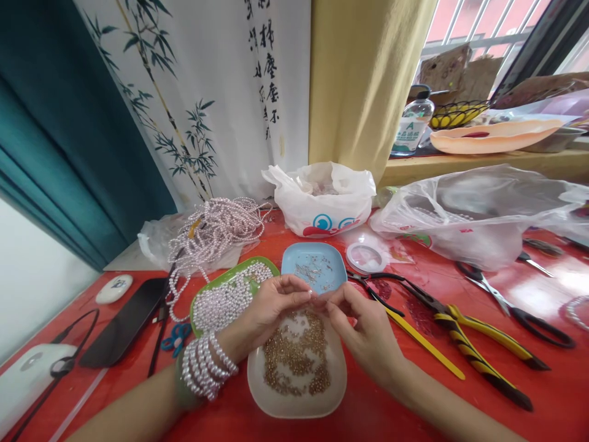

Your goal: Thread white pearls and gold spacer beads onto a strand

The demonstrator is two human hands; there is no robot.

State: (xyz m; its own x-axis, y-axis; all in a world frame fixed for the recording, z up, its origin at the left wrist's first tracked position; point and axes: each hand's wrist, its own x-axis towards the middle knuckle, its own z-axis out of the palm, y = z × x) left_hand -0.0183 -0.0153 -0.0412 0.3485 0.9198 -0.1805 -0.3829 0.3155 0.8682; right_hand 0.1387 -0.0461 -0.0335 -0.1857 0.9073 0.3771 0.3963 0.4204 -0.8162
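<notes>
My left hand (278, 305) is closed in a pinch, thumb against forefinger, over the far edge of a whitish tray (297, 406) of small gold beads (294, 356). Facing it, my right hand (361, 322) pinches too, its fingertips just short of the left ones. Whatever lies between the fingertips is too small and blurred to name. Coils of pearly beads (205, 368) circle my left wrist. A green tray (271, 263) of white pearl beads (227, 298) stands beside my left hand. Beyond both hands, a blue tray (289, 255) contains thin metal pins (309, 271).
Pliers (442, 310), a yellow strip (426, 344) and scissors (501, 298) lie on the right. Strung pearls (218, 227) are heaped back left, near a phone (124, 322). Plastic bags (322, 196) stand behind the trays, and a ring-shaped spool (367, 258) lies beside the blue one.
</notes>
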